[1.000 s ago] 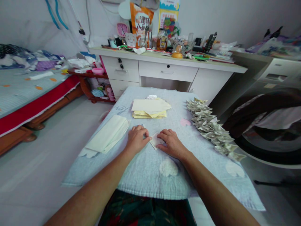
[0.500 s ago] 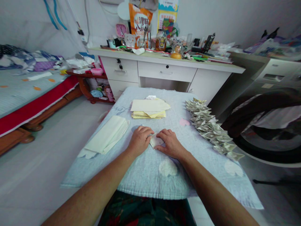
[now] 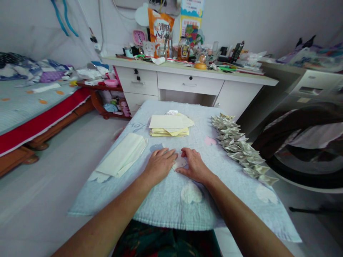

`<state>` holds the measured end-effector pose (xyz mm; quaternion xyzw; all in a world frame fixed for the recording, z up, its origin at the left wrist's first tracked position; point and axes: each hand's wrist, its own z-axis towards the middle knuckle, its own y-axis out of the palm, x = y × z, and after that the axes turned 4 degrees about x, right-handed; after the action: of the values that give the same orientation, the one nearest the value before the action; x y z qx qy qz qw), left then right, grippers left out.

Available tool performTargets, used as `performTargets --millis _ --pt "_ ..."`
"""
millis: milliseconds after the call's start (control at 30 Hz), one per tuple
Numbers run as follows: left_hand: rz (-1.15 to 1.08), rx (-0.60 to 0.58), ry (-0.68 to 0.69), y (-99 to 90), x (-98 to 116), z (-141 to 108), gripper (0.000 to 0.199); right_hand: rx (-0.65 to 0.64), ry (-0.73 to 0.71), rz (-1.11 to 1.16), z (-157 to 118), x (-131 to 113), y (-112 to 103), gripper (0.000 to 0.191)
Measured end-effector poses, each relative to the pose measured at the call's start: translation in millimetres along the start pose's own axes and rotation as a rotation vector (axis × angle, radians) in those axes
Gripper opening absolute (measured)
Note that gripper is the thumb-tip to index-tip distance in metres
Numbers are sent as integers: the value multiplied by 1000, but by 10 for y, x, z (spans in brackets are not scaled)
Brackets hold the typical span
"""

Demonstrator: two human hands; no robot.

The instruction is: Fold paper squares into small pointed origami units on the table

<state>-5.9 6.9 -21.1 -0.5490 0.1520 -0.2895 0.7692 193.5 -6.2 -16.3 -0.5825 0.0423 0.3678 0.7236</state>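
A small whitish folded paper lies on the cloth-covered table, between my hands. My left hand lies flat with its fingers stretched over the paper's left edge. At the paper's right side, my right hand is curved, its thumb and forefinger apart and touching the edge. Beyond them sits a stack of yellowish paper, and a pale green folded stack is to the left. Several folded paper pieces stand in a row at the right.
Behind the table is a white desk with a cluttered top. A bed stands at the left, with a small red shelf beside it. At the right is a washing machine.
My left hand has flattened and spread over the left part of the paper. My right hand's fingers have opened a little. The view has shifted slightly.
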Motion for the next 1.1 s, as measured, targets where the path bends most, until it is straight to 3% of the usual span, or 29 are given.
performTargets --millis 233,500,633,700,800,1100 --pt "38 23 38 -111 -16 -27 18 -19 19 -12 5 -17 -19 69" --pt "14 10 71 -132 -82 -47 20 -42 22 5 12 -24 -43 67" --pt "-112 24 45 -168 -105 -51 18 -51 9 56 -7 5 -78 68" --pt "-218 38 38 -181 -105 -47 30 -68 1 92 -18 12 -116 67" --pt "-342 24 63 -177 -105 -38 47 -96 0 117 -33 12 -172 59" --pt "-344 48 147 -115 -121 -20 20 -56 -85 80 -20 -47 -185 28"
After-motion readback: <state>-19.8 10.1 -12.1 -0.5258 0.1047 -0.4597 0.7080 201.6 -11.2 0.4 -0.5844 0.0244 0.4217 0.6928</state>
